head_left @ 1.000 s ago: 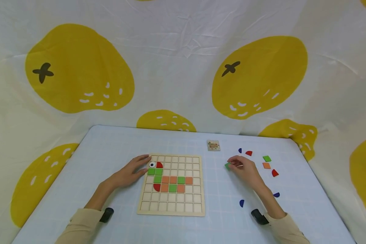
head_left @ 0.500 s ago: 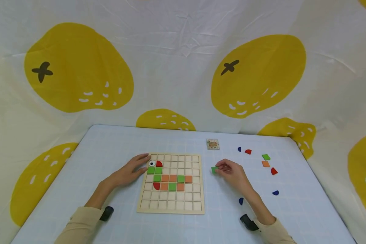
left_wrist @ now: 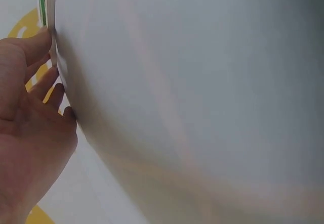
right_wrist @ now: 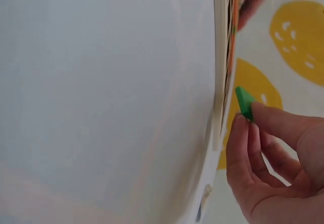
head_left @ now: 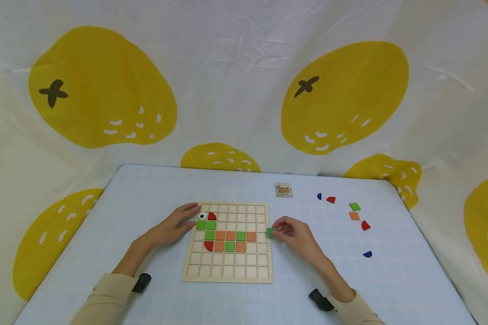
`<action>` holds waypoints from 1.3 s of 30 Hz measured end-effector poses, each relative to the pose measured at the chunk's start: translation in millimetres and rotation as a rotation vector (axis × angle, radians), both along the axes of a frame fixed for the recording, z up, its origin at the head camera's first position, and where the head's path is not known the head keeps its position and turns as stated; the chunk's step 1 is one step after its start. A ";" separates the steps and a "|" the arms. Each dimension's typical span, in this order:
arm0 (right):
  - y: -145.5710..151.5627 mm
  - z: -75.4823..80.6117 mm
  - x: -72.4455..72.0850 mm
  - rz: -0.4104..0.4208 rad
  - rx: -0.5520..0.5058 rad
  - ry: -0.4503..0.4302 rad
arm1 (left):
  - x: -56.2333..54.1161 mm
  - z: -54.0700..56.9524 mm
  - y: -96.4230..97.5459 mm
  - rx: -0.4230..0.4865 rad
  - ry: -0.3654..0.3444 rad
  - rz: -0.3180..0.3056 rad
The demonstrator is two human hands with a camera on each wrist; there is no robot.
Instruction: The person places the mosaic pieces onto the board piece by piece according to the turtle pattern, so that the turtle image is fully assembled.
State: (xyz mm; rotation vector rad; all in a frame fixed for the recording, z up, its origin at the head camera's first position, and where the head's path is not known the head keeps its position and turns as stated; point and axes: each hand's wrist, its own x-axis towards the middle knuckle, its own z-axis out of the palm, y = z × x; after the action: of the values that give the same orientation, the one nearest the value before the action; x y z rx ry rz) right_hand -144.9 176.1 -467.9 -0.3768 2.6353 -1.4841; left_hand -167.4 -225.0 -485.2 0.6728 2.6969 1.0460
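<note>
A green tile (head_left: pixel 270 233) is pinched between the thumb and fingers of my right hand (head_left: pixel 294 234), at the right edge of the wooden grid board (head_left: pixel 227 273). In the right wrist view the tile (right_wrist: pixel 244 102) is held tilted beside the board's edge, clear of it. My left hand (head_left: pixel 175 228) rests against the board's upper left edge, its fingers loosely extended; in the left wrist view the thumb lies at the edge. On the board, green, orange and red pieces form a shape, with a white eye disc (head_left: pixel 203 216) at the upper left.
Right of the board lie loose pieces: a green tile (head_left: pixel 354 206), an orange tile (head_left: pixel 354 216), red quarter pieces (head_left: pixel 365 225) and blue half-rounds (head_left: pixel 368 254). A small pattern card (head_left: pixel 283 190) lies beyond the board. A fruit-print cloth (head_left: pixel 227 90) hangs behind the table.
My right hand has moved left with the green tile, from beside the loose pieces to the board's right edge. My left hand stays at the board's left edge.
</note>
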 end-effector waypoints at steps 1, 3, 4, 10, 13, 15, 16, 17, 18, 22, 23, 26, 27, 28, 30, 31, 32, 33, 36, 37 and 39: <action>-2.2 0.2 0.8 0.009 -0.003 -0.004 | -0.5 0.4 -0.1 0.000 -0.003 0.001; -6.5 0.3 2.8 0.032 -0.011 -0.015 | -0.7 1.6 -0.1 0.007 -0.012 0.003; -8.7 0.3 3.8 0.048 -0.015 -0.017 | -0.5 2.2 0.0 0.008 -0.013 0.002; -21.2 -0.4 8.4 0.116 -0.016 -0.045 | -0.4 0.8 0.5 0.004 -0.040 0.008; -25.8 -0.2 10.2 0.146 -0.022 -0.046 | -0.7 -0.7 0.8 0.006 -0.033 0.000; -28.2 0.3 11.6 0.164 -0.027 -0.048 | -0.7 -0.8 0.8 0.008 -0.027 -0.002; -29.1 0.1 12.1 0.170 -0.026 -0.051 | -0.6 -0.7 0.7 0.011 -0.026 -0.002; -30.0 0.1 12.7 0.175 -0.025 -0.056 | -0.5 -0.5 0.8 0.012 -0.024 -0.001; -30.9 0.0 13.0 0.179 -0.022 -0.059 | -0.4 -0.5 0.6 0.007 -0.022 0.000; -34.4 -0.1 13.5 0.201 -0.012 -0.064 | 0.5 0.6 1.2 -0.004 -0.021 0.008; -35.4 0.4 13.5 0.208 -0.007 -0.060 | 0.7 0.7 1.4 -0.006 -0.020 0.011; -38.0 1.3 13.5 0.231 0.014 -0.043 | 1.1 1.5 1.7 -0.006 -0.018 0.014; -38.8 1.4 13.5 0.240 0.025 -0.033 | 1.2 1.7 1.7 -0.007 -0.019 0.016; -39.5 1.7 13.6 0.248 0.036 -0.025 | 1.3 1.9 1.8 -0.008 -0.013 0.014; -40.7 2.8 14.0 0.258 0.059 -0.007 | 1.6 2.2 1.8 -0.011 -0.006 0.013; -41.1 3.8 14.3 0.263 0.070 0.001 | 2.0 2.3 1.9 -0.011 -0.007 0.014; -41.3 4.5 14.5 0.265 0.079 0.007 | 2.2 2.4 2.0 -0.009 -0.008 0.014; -41.3 4.9 14.7 0.267 0.088 0.012 | 2.2 2.1 2.2 -0.006 -0.011 0.015; -40.1 6.1 14.5 0.272 0.099 0.015 | 2.6 1.7 2.1 -0.004 -0.015 0.014; -39.3 6.1 14.2 0.274 0.101 0.014 | 2.6 1.9 2.3 0.000 -0.016 0.014; -37.1 6.0 13.5 0.279 0.110 0.017 | 2.6 2.0 2.2 0.004 -0.017 0.015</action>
State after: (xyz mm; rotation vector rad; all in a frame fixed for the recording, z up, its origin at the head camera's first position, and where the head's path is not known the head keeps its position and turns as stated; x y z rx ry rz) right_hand -131.4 139.0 -461.9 -0.7150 2.5341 -1.2502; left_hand -164.9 -222.8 -483.3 0.6429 2.6905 1.0555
